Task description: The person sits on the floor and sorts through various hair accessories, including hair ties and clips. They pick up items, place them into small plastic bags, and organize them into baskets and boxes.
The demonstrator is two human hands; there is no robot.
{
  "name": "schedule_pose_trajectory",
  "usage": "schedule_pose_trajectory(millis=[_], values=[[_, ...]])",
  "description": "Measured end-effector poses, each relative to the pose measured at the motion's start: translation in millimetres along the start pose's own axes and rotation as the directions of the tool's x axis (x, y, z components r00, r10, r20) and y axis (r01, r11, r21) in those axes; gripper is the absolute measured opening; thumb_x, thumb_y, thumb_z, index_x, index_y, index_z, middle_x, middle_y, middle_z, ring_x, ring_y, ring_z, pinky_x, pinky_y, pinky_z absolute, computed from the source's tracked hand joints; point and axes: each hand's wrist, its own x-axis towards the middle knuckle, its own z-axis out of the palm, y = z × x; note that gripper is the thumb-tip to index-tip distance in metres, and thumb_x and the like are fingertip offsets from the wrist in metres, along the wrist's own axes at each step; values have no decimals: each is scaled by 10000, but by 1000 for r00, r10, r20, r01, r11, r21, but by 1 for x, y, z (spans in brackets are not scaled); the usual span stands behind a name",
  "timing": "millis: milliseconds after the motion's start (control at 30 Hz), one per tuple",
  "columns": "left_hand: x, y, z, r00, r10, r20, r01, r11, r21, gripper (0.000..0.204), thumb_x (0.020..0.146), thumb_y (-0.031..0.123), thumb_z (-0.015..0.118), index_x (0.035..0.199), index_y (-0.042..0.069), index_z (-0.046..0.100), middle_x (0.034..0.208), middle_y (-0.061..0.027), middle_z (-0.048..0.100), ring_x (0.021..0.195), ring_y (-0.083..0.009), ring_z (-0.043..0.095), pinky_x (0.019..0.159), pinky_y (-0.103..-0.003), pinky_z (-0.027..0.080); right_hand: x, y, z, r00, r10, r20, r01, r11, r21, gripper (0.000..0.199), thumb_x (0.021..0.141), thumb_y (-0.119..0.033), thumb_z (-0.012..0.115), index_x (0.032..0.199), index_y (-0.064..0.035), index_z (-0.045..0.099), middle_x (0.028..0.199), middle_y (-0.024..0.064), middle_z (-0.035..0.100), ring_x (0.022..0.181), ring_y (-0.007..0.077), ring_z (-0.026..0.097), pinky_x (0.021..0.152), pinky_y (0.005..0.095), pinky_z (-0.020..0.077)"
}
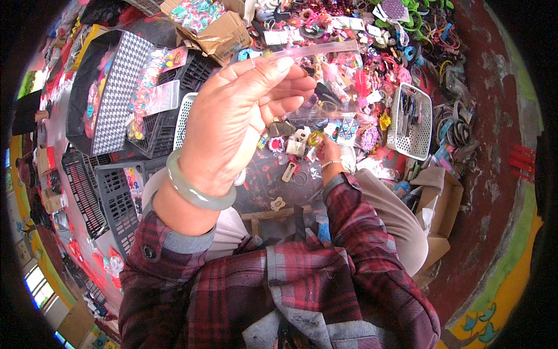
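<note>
Raised close in front of me, my left hand [250,104] pinches the top strip of a clear zip bag [325,50] between thumb and fingers. A pale green bangle [197,189] circles that wrist. The bag hangs open-faced over the heap, and its clear film lets the goods behind show through. Lower and to the right, my right hand [330,152] is closed at a small round yellow-green piece [315,138], its fingers partly hidden. Beside it lie a blue-and-white patterned piece [347,129] and a beige tagged item [297,139].
A heap of hair accessories [372,81] spreads ahead. A white basket [411,122] stands to the right, above a cardboard box [444,203]. Black crates [119,195] and a houndstooth-patterned box [119,87] are at left. An open carton [218,38] sits at the back.
</note>
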Motion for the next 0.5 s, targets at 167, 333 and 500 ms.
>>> schedule_pose_trajectory(millis=[167,333,500], values=[[-3,2,-3,1000,9,-12,-9,1000,-8,211,875,155,511,925,-34,592,897,-160,631,858,-218,620,738,-283,503,34,-17,1,914,-355,-196,304,919,-251,323,759,-150,639,1045,-26,555,585,21,514,429,102,450,368,235,333],[-1,1,0,1000,4,-2,-4,1000,5,207,875,153,511,925,-30,593,900,-152,633,863,-221,621,738,-285,503,59,-17,0,981,-192,-25,153,849,-506,238,743,-164,658,937,-32,617,618,37,575,440,127,493,388,268,379],[-5,5,-8,998,23,-52,-23,1000,-13,205,876,150,508,937,-28,592,895,-148,636,875,-230,623,735,-286,504,33,-12,22,961,86,264,132,694,-708,197,772,-228,599,696,-46,606,600,33,581,446,131,513,401,294,391]])
